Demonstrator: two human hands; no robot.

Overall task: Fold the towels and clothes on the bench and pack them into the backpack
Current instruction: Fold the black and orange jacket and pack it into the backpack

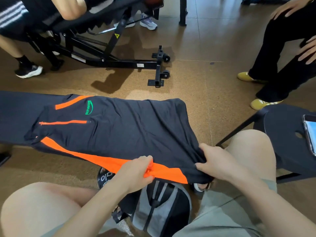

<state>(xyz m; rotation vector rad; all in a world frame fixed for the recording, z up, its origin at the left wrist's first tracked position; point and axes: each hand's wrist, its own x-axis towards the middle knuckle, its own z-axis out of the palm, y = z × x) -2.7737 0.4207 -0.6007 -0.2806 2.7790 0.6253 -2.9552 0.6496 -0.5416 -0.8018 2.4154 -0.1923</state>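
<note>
Head view is showing a dark garment point(123, 127) with orange panels lying spread across the surface point(15, 110), which it is mostly covering. The left hand point(136, 173) is pinching the orange near edge, its fingertips buried in the cloth. The right hand point(217, 161) is gripping the bunched dark corner, with the fingers curled under and out of sight. A grey and black backpack point(159, 207) is sitting on the floor between the knees, partly hidden by the forearms and garment. A phone point(310, 132) is lying on a black stool point(282, 127), cut off by the frame.
</note>
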